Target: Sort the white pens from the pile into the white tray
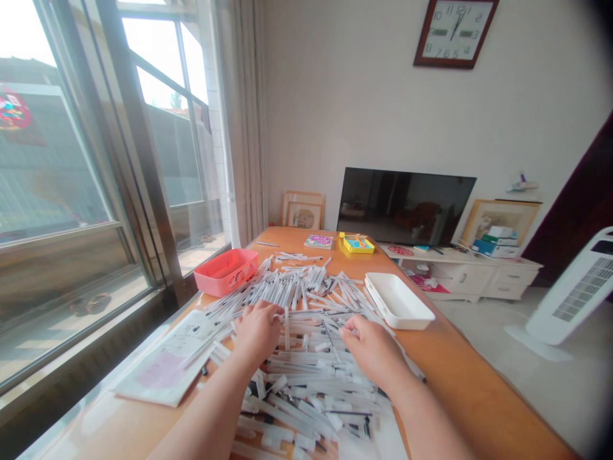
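The white plastic pens point(306, 358) form a dense, loose pile directly under both hands, at the middle of the table. The left hand point(257, 332) and the right hand point(373, 350) rest apart on the pile, palms down and fingers curved. Neither shows a clear clamp, and the fingers cover what lies beneath them, so it cannot be determined whether either hand closes on a pen. The work surface is an orange-brown wooden table point(460, 377). Ahead of the left hand sits a closed coral-red plastic case point(226, 272); ahead of the right hand sits a shallow white tray point(397, 300). Printed paper sheets point(165, 361) lie left of the left hand, partly under the pile's edge. Farther ahead are a yellow box point(357, 244) and a booklet point(318, 241). A tall window point(163, 128) runs along the left side of the table. Beyond the table, a television point(405, 206) stands on a low white cabinet point(467, 275) below a wall clock point(453, 32), and a white fan point(575, 297) stands right of the right hand. The frame's lower edge cuts off the near part of the pile, and overlapping pens cannot be counted. The pens are thin and straight and lie at mixed angles; many show black tips, and some have blocky white ends.
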Available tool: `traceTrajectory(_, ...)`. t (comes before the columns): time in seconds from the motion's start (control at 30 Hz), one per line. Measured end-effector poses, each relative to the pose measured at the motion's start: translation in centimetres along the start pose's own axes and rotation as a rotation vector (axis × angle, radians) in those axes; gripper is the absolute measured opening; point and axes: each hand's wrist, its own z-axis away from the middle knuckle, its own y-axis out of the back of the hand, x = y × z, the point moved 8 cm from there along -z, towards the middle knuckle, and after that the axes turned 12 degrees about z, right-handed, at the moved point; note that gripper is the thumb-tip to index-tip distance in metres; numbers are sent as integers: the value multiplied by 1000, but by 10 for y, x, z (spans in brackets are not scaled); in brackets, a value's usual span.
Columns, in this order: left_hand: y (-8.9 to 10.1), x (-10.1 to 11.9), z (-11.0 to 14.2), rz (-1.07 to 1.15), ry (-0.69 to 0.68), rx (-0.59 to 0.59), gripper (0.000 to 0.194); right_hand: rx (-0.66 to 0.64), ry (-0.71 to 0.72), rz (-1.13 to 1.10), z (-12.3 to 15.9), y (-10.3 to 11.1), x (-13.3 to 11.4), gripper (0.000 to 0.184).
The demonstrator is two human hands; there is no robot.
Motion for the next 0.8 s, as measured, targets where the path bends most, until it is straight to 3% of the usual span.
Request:
traceTrajectory(0.1,-9,7,3,-51,-93,-35,37,-4,0,-8,0,0,-1,23)
traceTrajectory(0.47,-14,-11,-1,-135,-14,-6,36,12,6,-12,0,1,0,23)
traceTrajectory(0.8,-11,13,1,-177,-34,-39,33,2,15,-28,0,3,-4,21)
